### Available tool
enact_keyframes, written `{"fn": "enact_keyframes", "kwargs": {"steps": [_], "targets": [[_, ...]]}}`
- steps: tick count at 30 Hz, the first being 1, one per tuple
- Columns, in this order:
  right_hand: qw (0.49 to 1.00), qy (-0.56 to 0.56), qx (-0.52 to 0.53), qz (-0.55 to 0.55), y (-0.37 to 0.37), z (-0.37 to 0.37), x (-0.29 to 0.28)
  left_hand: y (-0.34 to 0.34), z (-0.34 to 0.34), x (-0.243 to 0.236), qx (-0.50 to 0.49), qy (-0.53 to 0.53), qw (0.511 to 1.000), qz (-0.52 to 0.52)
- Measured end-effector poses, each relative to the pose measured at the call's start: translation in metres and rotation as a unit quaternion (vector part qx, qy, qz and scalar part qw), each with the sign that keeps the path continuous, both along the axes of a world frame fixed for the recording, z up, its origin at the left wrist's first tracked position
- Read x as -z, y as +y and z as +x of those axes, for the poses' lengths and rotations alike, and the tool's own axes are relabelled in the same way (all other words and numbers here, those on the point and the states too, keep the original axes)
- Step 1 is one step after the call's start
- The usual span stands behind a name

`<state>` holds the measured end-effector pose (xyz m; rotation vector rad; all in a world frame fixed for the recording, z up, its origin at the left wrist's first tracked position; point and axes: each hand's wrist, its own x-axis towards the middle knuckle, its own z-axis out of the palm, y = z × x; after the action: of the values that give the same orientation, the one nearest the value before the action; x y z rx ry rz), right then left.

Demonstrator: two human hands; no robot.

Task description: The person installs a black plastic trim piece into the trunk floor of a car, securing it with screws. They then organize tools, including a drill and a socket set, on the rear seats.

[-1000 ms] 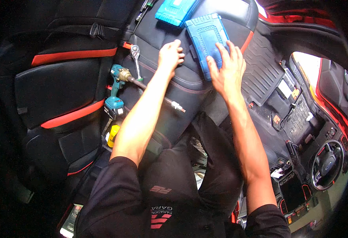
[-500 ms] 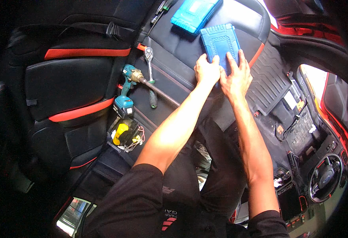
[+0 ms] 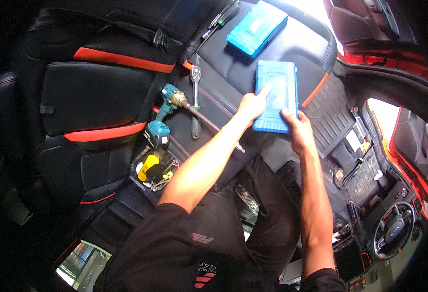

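A closed blue plastic tool case [image 3: 275, 95] is held up over the seat, its ribbed lid facing me. My right hand [image 3: 300, 129] grips its near right corner, thumb on the lid and the other fingers hidden underneath. At the left edge, my left hand [image 3: 254, 106] is closed on the case, with one finger lying over the lid. A second blue case [image 3: 257, 28] lies farther off on the black seat. To the left of my left forearm are a teal impact wrench [image 3: 162, 109] with a long extension bar and a ratchet [image 3: 196, 97].
Black seats with red trim [image 3: 123, 59] fill the left side. An open-topped box with a yellow item [image 3: 149, 166] sits near the seat edge. Another ratchet-like tool [image 3: 221, 19] lies at the far seat. A ribbed floor mat [image 3: 332, 114] and steering wheel [image 3: 395, 228] are at right.
The held case has come nearer to me and turned slightly. My right hand has shifted to its near right corner, my left to its left edge. The whole view has shifted a little.
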<state>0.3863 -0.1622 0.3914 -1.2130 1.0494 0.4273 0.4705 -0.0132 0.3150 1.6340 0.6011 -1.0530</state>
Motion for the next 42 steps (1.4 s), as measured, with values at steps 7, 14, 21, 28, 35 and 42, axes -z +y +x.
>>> {"fn": "enact_keyframes", "kwargs": {"steps": [7, 14, 21, 28, 35, 42], "targets": [[0.987, -0.140, 0.058, 0.061, 0.050, 0.038, -0.009, 0.085, 0.012, -0.023, -0.135, -0.126, 0.983, -0.022], [0.977, -0.198, 0.038, -0.068, 0.086, 0.186, 0.047, 0.173, -0.042, -0.019, -0.035, -0.318, 0.915, 0.245], [0.918, -0.197, -0.265, -0.220, 0.066, 0.104, 0.061, 0.172, -0.136, -0.038, 0.059, -0.376, 0.883, 0.273], [0.892, -0.050, -0.328, -0.305, -0.036, -0.139, -0.020, 0.150, -0.177, -0.057, 0.172, -0.267, 0.931, 0.181], [0.753, 0.111, -0.298, -0.577, -0.079, -0.334, -0.042, 0.178, -0.164, -0.034, 0.063, -0.261, 0.949, 0.167], [0.745, 0.202, -0.259, -0.580, -0.055, -0.300, -0.034, 0.124, 0.122, -0.026, 0.195, -0.558, 0.777, 0.217]]}}
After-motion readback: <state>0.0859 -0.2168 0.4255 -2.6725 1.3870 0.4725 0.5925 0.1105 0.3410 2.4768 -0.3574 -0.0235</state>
